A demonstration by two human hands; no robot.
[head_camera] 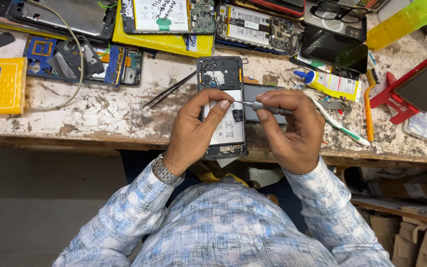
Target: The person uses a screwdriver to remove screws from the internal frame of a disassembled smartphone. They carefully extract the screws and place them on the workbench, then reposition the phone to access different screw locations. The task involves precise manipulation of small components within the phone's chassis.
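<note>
- The opened smartphone (222, 106), back cover off, lies lengthwise on the worn tabletop (109, 113) right in front of the person, battery and circuit board exposed.
- The left hand (193, 131) rests on the phone's left edge, thumb and forefinger curled over the battery to steady it.
- The right hand (292, 126) pinches a small precision screwdriver (258, 105) between thumb and fingers; its tip meets the phone near the left fingertips, just above the battery.
- To do this well, I judge the tip should sit square in the screw head, with light downward pressure and the left hand keeping the phone from sliding; a slip here could scratch the board or puncture the battery.
- Counted: one screwdriver, one pair of tweezers (166, 92) just left of the phone, one glue tube (328, 82) to the right, one toothbrush (339, 125) beside the right hand, one pair of glasses (337, 10) at the back.
- At least four other opened phones (161, 17) lie along the back of the tabletop; the pile is too crowded for an exact count.
</note>
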